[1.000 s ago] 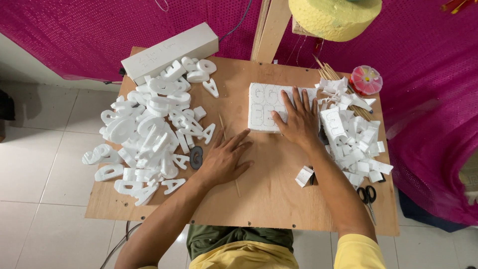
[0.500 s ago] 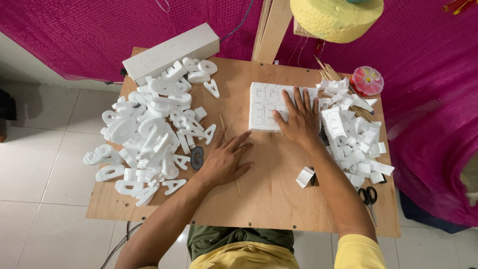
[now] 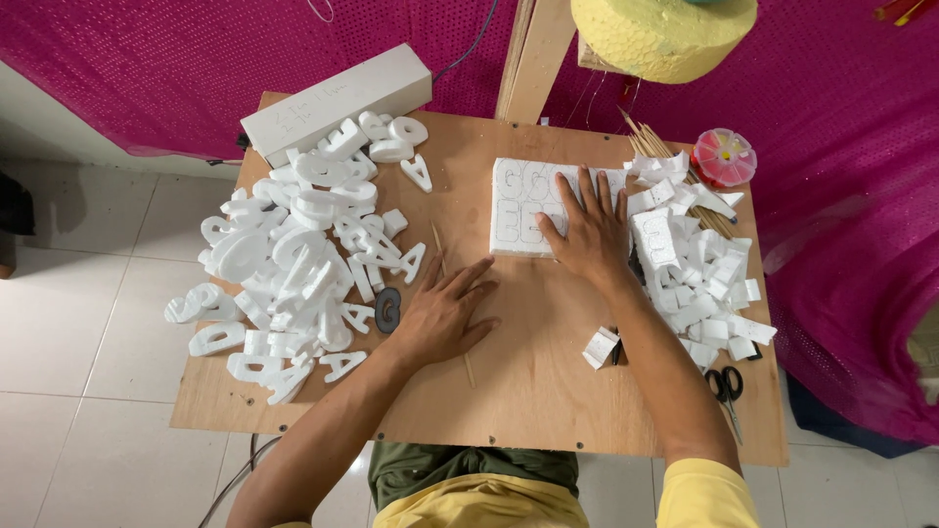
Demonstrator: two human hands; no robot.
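Note:
My right hand (image 3: 587, 235) lies flat, fingers spread, on the right part of a white foam sheet (image 3: 518, 200) with letter outlines drawn on it. My left hand (image 3: 442, 311) rests palm down on the bare wooden board (image 3: 528, 391), fingers apart and pointing toward the sheet. A thin wooden stick (image 3: 469, 369) lies partly under the left hand. Just left of that hand sits a dark grey letter template (image 3: 388, 309).
A big heap of white cut foam letters (image 3: 293, 244) covers the board's left half. Foam scraps (image 3: 694, 264) pile up on the right, with wooden skewers (image 3: 650, 147), a round pink box (image 3: 723, 156), scissors (image 3: 726, 386) and a long white foam block (image 3: 337, 98).

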